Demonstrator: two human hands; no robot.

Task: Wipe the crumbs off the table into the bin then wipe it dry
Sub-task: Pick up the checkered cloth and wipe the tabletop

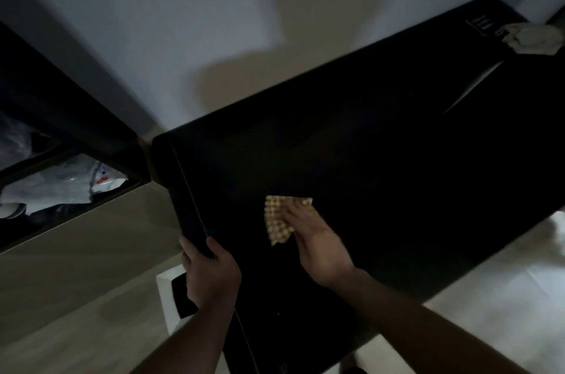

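Observation:
A black table [382,144] fills the middle and right of the head view. My right hand [318,239] lies flat on a yellow checked cloth [279,217], pressing it onto the tabletop near the left end. My left hand [211,269] is closed over the table's left edge, thumb on top. Just below that edge stands a white bin [166,297] with a dark inside, partly hidden by my left forearm. The room is dim and I cannot make out crumbs on the dark surface.
A crumpled white cloth [532,38] lies on the far right end of the table. A dark shelf unit [61,159] with white bags inside stands to the left. A pale wall rises behind the table, and light floor runs around it.

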